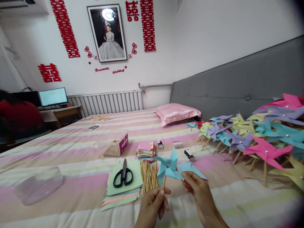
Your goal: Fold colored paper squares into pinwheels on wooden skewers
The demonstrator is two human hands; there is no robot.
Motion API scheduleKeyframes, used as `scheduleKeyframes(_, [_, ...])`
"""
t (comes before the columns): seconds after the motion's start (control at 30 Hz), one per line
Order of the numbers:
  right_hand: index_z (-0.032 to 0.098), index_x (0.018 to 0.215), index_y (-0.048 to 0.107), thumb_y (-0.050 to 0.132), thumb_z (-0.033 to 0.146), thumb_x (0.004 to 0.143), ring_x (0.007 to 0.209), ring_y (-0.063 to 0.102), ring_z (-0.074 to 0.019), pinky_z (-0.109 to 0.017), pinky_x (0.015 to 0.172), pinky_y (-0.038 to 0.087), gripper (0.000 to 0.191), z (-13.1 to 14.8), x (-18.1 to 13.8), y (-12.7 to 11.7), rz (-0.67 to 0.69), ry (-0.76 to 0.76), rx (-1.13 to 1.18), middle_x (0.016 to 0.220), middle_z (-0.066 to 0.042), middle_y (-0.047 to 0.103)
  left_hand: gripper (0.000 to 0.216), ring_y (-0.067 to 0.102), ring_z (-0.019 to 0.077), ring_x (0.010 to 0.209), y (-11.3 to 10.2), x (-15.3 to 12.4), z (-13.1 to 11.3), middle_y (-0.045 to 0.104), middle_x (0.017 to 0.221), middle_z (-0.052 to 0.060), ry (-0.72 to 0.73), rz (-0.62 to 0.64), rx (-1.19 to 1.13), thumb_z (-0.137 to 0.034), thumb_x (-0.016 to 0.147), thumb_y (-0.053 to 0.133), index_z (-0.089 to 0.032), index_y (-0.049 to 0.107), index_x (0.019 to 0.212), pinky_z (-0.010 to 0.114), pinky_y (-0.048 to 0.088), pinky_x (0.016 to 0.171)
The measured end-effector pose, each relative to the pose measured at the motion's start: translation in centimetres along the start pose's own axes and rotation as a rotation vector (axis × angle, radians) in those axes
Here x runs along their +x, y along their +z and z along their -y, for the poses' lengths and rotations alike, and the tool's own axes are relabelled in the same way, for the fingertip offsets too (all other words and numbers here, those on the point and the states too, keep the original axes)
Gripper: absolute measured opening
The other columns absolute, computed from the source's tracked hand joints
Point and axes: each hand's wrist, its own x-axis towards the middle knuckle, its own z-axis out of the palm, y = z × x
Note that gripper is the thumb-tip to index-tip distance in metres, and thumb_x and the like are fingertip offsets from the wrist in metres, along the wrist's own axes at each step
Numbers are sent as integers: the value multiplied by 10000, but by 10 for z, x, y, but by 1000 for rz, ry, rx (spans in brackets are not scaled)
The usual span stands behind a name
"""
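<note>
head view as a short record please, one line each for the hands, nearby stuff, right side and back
left hand: pinches the stick of a blue pinwheel
right hand: fingertips by blue paper; grip unclear
nearby: black-handled scissors on stacked paper, bundled sticks
right side: many pinwheels
back: pink pillow

It's a bedroom — striped bedding (80,171), pink pillow (178,113), grey headboard (228,80).

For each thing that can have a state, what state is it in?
Blue pinwheel: assembled, held up
Left hand: closed on the pinwheel's stick
Right hand: at blue paper, hold unclear
Scissors: shut
Paper sheets: stacked, flat
Wooden sticks: loose, piled together
Monitor: screen lit
Other pinwheels: assembled, massed
</note>
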Motion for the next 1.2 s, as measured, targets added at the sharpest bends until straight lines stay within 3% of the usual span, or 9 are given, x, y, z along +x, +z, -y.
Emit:
scheduleKeyframes(0.23, [140, 621, 638, 721, 382, 573, 448, 414, -83, -201, 437, 319, 260, 4, -5, 5, 106, 11, -3, 545, 15, 565, 368, 318, 15, 331, -1, 1, 1, 558, 503, -7, -6, -10, -54, -429, 706, 603, -78, 642, 808, 203, 119, 394])
scheduleKeyframes(0.53, [137, 571, 612, 702, 386, 601, 424, 397, -80, -188, 413, 300, 266, -9, -10, 14, 197, -79, -48, 438, 47, 466, 381, 318, 18, 329, 4, 0, 6, 576, 500, 5, -10, 18, -37, -443, 702, 604, -81, 657, 807, 199, 125, 386])
scheduleKeyframes(0.73, [116, 622, 653, 690, 405, 615, 454, 476, -112, -208, 432, 335, 291, -10, -13, 15, 271, -88, -114, 485, -13, 576, 371, 290, 11, 308, 6, 2, 10, 560, 473, -3, -7, 44, -35, -459, 694, 601, -91, 643, 707, 200, 109, 365])
scheduleKeyframes(0.9, [129, 710, 627, 664, 440, 649, 497, 472, -100, -197, 441, 351, 319, -2, -10, 10, 200, -96, -51, 618, -20, 607, 345, 283, 7, 309, 3, 2, 6, 556, 468, -8, -8, 28, -47, -440, 702, 600, -96, 620, 679, 194, 108, 362])
scheduleKeyframes(1.07, [188, 969, 580, 632, 425, 701, 514, 444, -84, -167, 473, 344, 361, 7, 1, -2, 47, -48, 90, 527, 58, 504, 357, 262, 2, 300, 1, 2, 6, 516, 428, -24, -12, 33, -39, -439, 697, 601, -84, 618, 668, 194, 102, 354])
scheduleKeyframes(1.2, [170, 820, 616, 689, 369, 647, 474, 381, -64, -158, 456, 317, 273, 7, 8, -10, -10, -43, 132, 486, 69, 475, 363, 275, 3, 306, 1, 2, 8, 553, 463, -6, -31, 38, -55, -436, 691, 608, -77, 630, 736, 194, 108, 354])
